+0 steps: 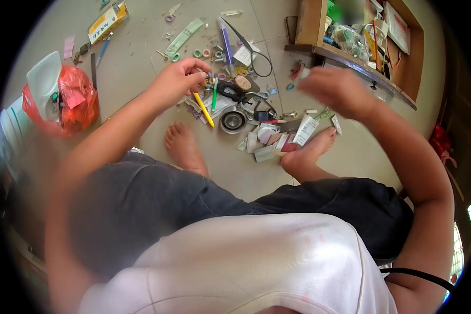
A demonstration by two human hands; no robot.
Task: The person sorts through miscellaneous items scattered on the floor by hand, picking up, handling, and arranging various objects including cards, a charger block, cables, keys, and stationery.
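My left hand [181, 81] is over the pile of small things on the floor, with its fingers curled together. Whatever may be between the fingertips is too small to name. Just below it lie a yellow pen [204, 111] and a green pen [214, 94]. My right hand [340, 91] is raised between the pile and the drawer, smeared by motion. A pale patch shows at its fingertips, too blurred to identify. Between the hands lie a round metal dish [233, 121], a black hair tie [230, 91], scissors [252, 51] and a purple marker [227, 46].
A wooden drawer [345, 52] full of odds and ends stands at the upper right. At left sits a red plastic bag [81, 107] by a white container [42, 76]. A yellow box [108, 22] lies at the upper left. Cards and paper slips [305, 130] lie by my right foot.
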